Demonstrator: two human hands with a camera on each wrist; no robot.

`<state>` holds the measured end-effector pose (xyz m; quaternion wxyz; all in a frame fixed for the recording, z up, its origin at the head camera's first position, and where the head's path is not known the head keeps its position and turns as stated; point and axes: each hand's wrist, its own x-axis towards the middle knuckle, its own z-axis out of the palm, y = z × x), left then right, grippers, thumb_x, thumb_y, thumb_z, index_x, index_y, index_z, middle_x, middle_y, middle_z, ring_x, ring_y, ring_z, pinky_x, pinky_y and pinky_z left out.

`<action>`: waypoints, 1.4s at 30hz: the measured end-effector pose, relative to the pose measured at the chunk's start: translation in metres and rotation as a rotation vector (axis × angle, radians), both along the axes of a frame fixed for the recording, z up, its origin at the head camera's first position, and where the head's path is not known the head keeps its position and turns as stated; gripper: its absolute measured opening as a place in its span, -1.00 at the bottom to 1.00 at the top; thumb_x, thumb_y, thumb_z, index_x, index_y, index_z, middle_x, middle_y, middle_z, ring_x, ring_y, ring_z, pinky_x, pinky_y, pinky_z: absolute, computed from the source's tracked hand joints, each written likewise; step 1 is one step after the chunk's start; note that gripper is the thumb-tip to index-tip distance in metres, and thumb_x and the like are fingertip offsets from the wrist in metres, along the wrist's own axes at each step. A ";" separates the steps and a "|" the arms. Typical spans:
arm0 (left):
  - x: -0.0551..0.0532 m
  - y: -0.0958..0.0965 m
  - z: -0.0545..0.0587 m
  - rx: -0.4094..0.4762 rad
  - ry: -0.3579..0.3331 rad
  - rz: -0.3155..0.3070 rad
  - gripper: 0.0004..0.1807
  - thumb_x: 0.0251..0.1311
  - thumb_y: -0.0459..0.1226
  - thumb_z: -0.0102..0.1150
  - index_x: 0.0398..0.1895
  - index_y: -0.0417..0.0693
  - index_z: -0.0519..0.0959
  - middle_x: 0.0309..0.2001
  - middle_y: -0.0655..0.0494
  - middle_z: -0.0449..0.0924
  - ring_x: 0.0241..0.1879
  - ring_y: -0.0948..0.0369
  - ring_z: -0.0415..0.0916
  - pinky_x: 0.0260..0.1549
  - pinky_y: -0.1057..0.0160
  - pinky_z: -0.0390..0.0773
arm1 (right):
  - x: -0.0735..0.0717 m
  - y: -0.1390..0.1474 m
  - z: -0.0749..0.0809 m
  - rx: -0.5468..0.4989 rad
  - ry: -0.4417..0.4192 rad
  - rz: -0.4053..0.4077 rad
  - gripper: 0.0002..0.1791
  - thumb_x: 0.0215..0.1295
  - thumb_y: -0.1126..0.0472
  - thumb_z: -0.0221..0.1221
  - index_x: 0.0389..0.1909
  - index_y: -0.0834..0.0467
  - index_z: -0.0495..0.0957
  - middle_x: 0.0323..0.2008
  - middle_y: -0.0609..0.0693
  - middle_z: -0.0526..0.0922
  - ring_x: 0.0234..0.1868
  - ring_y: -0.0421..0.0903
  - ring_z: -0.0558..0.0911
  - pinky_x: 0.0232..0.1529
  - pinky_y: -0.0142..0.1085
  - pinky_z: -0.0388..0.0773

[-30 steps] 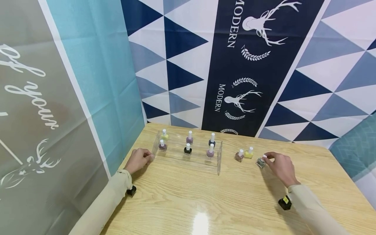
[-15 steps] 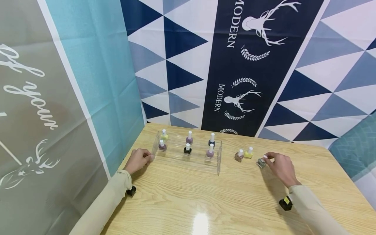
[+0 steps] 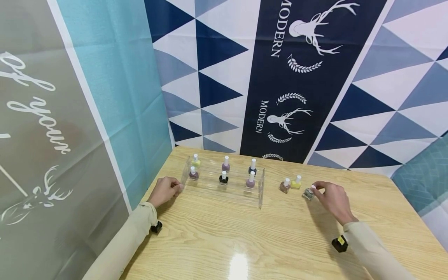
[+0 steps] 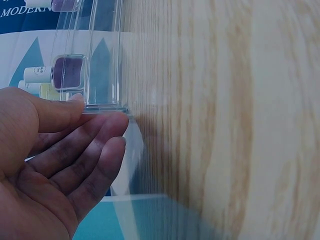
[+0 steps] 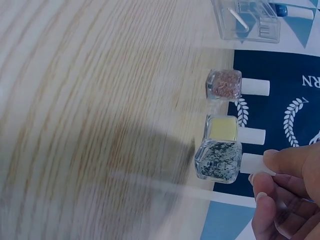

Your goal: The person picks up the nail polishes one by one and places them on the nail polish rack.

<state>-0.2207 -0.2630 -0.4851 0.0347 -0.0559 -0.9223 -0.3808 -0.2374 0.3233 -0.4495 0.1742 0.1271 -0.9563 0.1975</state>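
Note:
In the head view, my left hand [image 3: 164,191] is at the left end of a clear acrylic display rack [image 3: 261,190]. The left wrist view shows its thumb and fingers pinching the rack's side panel [image 4: 106,108], near a dark purple nail polish bottle [image 4: 68,72]. Off to the right, my right hand [image 3: 334,200] pinches the white cap of a nail polish bottle with black-and-white speckles [image 5: 219,161]. That bottle is tilted in the head view, close to a yellow nail polish bottle [image 3: 296,183] and a brownish glitter one [image 3: 285,186].
Two tiers of the rack carry several white-capped bottles, among them a black one [image 3: 223,179], a lilac one [image 3: 250,182] and a dark blue one [image 3: 252,170]. Patterned cloth [image 3: 220,89] hangs behind the wooden table [image 3: 210,237], and a grey and teal cloth hangs at the left.
My right hand has shifted slightly left with the speckled nail polish bottle, towards the yellow and brownish ones. My left hand and the rack have stayed in place.

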 end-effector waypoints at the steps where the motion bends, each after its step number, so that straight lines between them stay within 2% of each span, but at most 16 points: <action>1: 0.000 0.000 0.000 -0.001 0.001 0.000 -0.76 0.44 -0.26 0.25 -0.44 -0.08 0.71 -0.61 0.09 0.61 -0.67 0.18 0.44 -0.66 0.21 0.41 | 0.001 -0.001 0.001 -0.001 0.002 0.002 -0.80 0.37 0.25 0.32 -0.13 0.33 0.73 -0.23 0.22 0.77 -0.61 -0.21 0.48 -0.59 -0.22 0.38; 12: 0.000 0.000 -0.001 -0.007 0.006 -0.002 -0.75 0.44 -0.27 0.25 -0.46 -0.07 0.71 -0.61 0.11 0.61 -0.68 0.17 0.44 -0.66 0.20 0.42 | 0.008 -0.011 0.004 0.009 -0.033 0.014 -0.81 0.36 0.26 0.33 -0.12 0.31 0.73 -0.21 0.21 0.77 -0.55 -0.18 0.56 -0.55 -0.21 0.43; 22: -0.002 -0.001 -0.001 0.002 0.006 -0.009 -0.75 0.44 -0.28 0.25 -0.45 -0.08 0.71 -0.60 0.09 0.62 -0.67 0.16 0.44 -0.65 0.19 0.42 | 0.013 -0.022 0.011 0.021 -0.051 0.030 -0.83 0.36 0.26 0.33 -0.15 0.28 0.74 -0.21 0.20 0.78 -0.56 -0.19 0.53 -0.53 -0.21 0.43; 31: -0.001 0.000 0.000 0.003 0.012 -0.007 -0.75 0.44 -0.28 0.25 -0.46 -0.08 0.71 -0.60 0.08 0.62 -0.67 0.17 0.44 -0.65 0.19 0.42 | 0.018 -0.036 0.019 0.019 -0.050 0.044 -0.84 0.37 0.23 0.33 -0.17 0.24 0.75 -0.22 0.17 0.78 -0.62 -0.20 0.43 -0.58 -0.25 0.36; 42: -0.001 0.001 0.000 -0.018 0.007 0.005 -0.74 0.45 -0.27 0.24 -0.47 -0.08 0.70 -0.61 0.09 0.61 -0.69 0.17 0.43 -0.66 0.19 0.42 | 0.022 -0.048 0.023 -0.003 -0.053 0.055 -0.83 0.35 0.21 0.34 -0.19 0.25 0.76 -0.25 0.13 0.79 -0.56 -0.21 0.53 -0.52 -0.21 0.46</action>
